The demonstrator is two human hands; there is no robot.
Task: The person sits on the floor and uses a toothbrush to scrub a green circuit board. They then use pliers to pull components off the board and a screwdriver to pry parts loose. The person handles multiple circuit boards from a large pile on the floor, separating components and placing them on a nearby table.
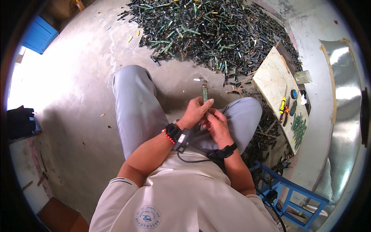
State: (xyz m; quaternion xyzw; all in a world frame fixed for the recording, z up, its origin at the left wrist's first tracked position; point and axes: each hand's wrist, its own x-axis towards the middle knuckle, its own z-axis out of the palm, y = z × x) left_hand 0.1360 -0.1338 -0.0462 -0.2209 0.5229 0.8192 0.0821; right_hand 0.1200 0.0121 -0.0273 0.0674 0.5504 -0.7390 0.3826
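Note:
Between my knees, my left hand [194,111] is closed around a slim green strip [205,94] that looks like a narrow circuit board. The strip stands out beyond the thumb and fingers, with a brownish, shiny far end. My right hand [217,126] is closed right beside the left one, its thumb and fingers pinched together near the left thumb. Whatever lies between those right fingertips is hidden or too small to name. The lower part of the strip is covered by my hands.
A large heap of dark and green strips [201,34] spreads across the floor ahead. At the right, a pale board [272,75] bears a yellow screwdriver [283,105], orange-handled pliers [286,115], a blue tape roll [293,94] and green strips [298,129]. A blue stool [293,187] stands lower right.

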